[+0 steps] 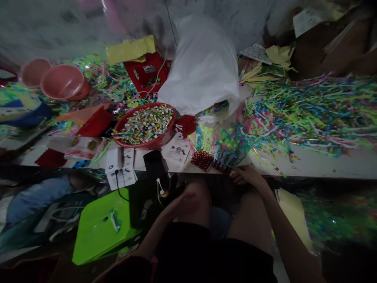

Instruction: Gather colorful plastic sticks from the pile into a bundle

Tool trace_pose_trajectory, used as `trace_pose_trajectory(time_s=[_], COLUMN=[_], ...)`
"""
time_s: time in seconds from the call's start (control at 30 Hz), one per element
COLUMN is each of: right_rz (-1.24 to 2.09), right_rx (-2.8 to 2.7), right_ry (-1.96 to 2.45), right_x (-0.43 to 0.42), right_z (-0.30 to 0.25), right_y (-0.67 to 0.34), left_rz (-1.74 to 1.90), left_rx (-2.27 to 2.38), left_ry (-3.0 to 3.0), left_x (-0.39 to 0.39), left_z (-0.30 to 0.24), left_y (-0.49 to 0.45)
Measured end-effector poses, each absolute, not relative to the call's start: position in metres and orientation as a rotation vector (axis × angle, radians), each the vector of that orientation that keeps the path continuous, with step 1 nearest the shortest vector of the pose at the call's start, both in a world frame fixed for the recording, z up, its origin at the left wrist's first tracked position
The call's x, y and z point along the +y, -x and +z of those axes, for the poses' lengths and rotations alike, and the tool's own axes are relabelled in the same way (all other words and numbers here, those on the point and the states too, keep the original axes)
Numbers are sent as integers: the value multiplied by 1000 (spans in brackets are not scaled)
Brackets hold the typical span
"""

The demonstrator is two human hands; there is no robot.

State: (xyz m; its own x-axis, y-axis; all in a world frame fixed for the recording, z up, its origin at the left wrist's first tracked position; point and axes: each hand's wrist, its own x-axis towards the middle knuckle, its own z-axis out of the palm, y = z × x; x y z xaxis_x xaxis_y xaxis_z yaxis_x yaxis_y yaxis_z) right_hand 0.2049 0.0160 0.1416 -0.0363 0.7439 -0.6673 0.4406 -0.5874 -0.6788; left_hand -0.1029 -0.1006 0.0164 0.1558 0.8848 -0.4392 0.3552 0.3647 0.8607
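Now | right hand (246, 175) fingers (235, 175) touching red tray (203, 159) | table edge (324, 167)

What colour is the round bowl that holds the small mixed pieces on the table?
The bowl is red, seen in the head view.
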Motion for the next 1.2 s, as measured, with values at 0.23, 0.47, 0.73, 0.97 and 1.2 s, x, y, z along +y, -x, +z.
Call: trace_pose_trajectory(time_s=[0.23,0.47,0.73,0.97,1.2], right_rz=[1656,1639,1660,1637,1622], right_rx=[-1295,-1306,-1360,-1470,-1431], right_ry=[1952,1916,1910,1869,1659], right_x=[14,15,17,20,11], right_z=[139,132,141,130,105], right_y=[-207,-209,-210,-216,-230], left_rz=[780,790,554,316,202], left_rx=[1231,1449,1277,1385,1403], left_ry=[-864,-1199,-1915,-2394,-2442], left_x=[-94,-100,-74,-28,-30], left_z=[37,69,120,108,100], left_y=[91,83,4,-58,-64])
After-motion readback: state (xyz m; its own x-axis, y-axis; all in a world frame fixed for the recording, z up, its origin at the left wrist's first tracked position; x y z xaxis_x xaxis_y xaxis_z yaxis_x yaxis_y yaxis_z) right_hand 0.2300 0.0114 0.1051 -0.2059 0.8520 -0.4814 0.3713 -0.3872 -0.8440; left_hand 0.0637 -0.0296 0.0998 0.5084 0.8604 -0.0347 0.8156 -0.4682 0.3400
